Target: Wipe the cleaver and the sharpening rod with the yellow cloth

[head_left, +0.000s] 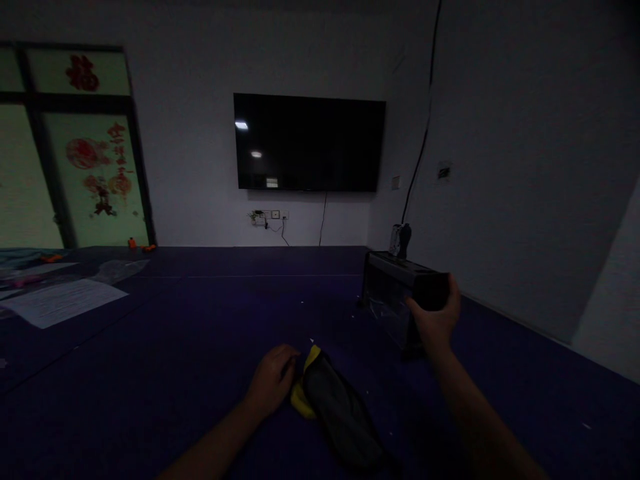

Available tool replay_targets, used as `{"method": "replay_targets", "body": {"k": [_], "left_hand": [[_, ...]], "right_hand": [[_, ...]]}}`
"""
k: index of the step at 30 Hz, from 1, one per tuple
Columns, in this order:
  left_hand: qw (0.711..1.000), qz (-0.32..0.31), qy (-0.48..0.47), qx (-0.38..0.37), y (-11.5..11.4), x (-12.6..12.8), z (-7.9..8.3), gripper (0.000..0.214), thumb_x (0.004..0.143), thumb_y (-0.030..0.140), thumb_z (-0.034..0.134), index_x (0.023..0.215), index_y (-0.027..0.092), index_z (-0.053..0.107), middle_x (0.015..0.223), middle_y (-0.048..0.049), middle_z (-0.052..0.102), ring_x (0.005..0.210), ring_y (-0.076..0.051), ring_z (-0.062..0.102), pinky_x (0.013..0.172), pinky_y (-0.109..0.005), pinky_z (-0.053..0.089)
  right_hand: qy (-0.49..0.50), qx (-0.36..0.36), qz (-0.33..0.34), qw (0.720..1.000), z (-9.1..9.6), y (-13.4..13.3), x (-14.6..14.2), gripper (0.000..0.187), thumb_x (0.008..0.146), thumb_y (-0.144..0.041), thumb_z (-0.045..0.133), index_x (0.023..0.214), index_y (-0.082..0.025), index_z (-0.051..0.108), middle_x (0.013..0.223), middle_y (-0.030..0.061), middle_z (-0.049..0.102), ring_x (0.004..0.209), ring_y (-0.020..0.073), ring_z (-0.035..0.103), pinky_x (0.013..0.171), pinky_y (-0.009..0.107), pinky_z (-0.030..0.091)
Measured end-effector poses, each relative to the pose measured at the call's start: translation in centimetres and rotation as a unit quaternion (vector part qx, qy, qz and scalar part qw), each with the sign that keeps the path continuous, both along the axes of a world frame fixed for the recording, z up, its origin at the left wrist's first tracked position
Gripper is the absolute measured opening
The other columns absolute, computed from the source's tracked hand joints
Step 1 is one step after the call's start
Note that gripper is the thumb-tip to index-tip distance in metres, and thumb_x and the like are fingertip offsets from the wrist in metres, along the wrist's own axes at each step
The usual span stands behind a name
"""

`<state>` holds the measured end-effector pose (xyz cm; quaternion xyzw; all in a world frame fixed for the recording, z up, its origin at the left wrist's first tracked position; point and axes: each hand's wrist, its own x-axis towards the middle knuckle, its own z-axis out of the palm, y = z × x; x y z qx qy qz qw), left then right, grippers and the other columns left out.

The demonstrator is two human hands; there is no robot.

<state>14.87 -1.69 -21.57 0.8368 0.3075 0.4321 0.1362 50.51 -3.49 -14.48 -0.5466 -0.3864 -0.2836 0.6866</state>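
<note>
My right hand [439, 313] grips the near end of a dark box-shaped case with clear sides [393, 307], which stands on the dark blue table. Its thumb lies on the side and its fingers go round the far edge. My left hand [274, 377] rests on the table with curled fingers, just left of a grey and yellow cloth [343, 407]. Whether anything is between those fingers is hidden. The cloth lies folded, its yellow side showing at the left end. On top of the case or just behind it stand small dark objects [401, 240], too dim to name.
Printed paper [63, 303] and clear plastic wrap [120, 269] lie at the left of the blue surface [200, 320]. Small orange items [132, 243] sit near the glass door. A black cable [425, 133] hangs down the right wall. A television [310, 143] is on the far wall.
</note>
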Motion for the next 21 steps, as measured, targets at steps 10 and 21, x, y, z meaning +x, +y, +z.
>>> {"method": "replay_targets", "body": {"k": [10,21], "left_hand": [[0.999,-0.006,0.04,-0.015,-0.2,0.1,0.3,0.027,0.085,0.02,0.038,0.091,0.02,0.064,0.088,-0.0077,0.067,0.086,-0.019,0.063,0.08,-0.033,0.049],[0.997,-0.014,0.075,-0.01,0.0,0.2,0.4,0.026,0.085,0.014,0.037,0.086,0.017,0.062,0.083,-0.0069,0.066,0.081,-0.018,0.061,0.073,-0.03,0.047]], "right_hand": [[0.004,0.003,-0.014,1.0,-0.7,0.0,1.0,0.093,0.058,-0.041,0.072,0.139,-0.017,0.033,0.135,0.0128,0.045,0.123,0.0307,0.042,0.103,0.046,0.032],[0.012,-0.008,-0.016,1.0,-1.3,-0.6,2.0,0.094,0.059,-0.043,0.073,0.139,-0.014,0.034,0.137,0.0144,0.043,0.124,0.0307,0.041,0.104,0.046,0.031]]}}
